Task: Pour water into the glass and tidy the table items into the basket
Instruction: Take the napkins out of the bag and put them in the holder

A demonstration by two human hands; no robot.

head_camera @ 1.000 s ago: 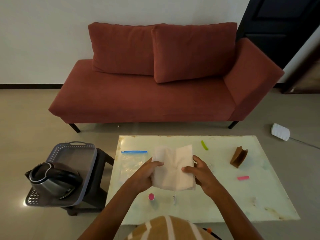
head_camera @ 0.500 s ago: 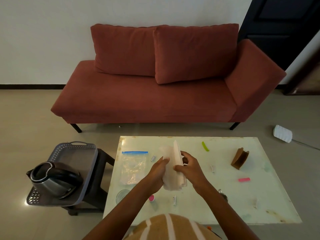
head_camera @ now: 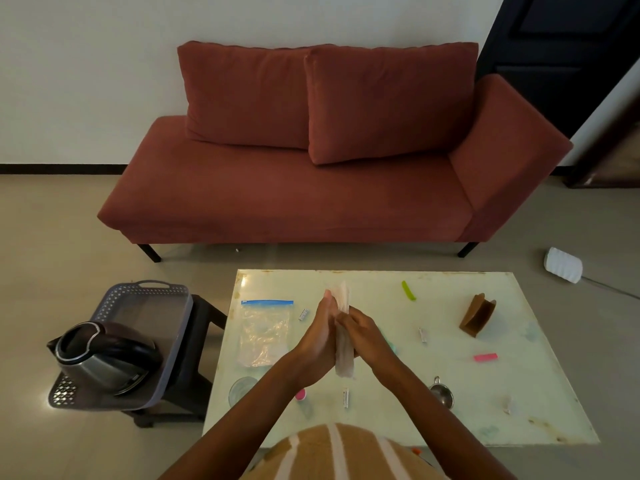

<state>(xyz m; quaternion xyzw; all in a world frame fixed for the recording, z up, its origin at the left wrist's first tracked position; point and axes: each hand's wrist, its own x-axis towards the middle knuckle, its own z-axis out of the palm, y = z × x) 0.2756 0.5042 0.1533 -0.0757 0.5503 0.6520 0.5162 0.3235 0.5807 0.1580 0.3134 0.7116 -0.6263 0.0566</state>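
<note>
- Between the two hands, above the middle of the table [head_camera: 450, 414], a folded white napkin [head_camera: 344, 363] stands on edge. Only its top and bottom ends show, and the hands cover the middle.
- The left hand [head_camera: 320, 336] lies flat against the napkin's left face, fingers straight and together. Its thumb is out of sight.
- The right hand [head_camera: 365, 332] pinches the napkin from the other side with bent fingers. Its fingertips are hidden against the left palm.
- Just left of the left hand lies a clear zip bag [head_camera: 265, 332] with a blue seal. A small silver piece [head_camera: 303, 315], too small to identify, sits between the bag and the hand.
- Below the left wrist stands the glass [head_camera: 241, 389], faint and clear. Whether it holds water cannot be told.
- Beside the left forearm a pink cap [head_camera: 300, 394] peeks out, partly covered.
- Well left of the hands, off the table, the basket [head_camera: 145, 297] rests on a dark stool [head_camera: 202, 327], and a kettle [head_camera: 100, 362] sits in its near end.
- Right of the right hand are a green clip [head_camera: 408, 290], a brown holder [head_camera: 479, 315] and a pink strip [head_camera: 485, 357].
- A small metal cup [head_camera: 442, 395] sits beside the right forearm.
- A teal shape [head_camera: 391, 346] shows beside the right wrist, too covered to make out.
</note>
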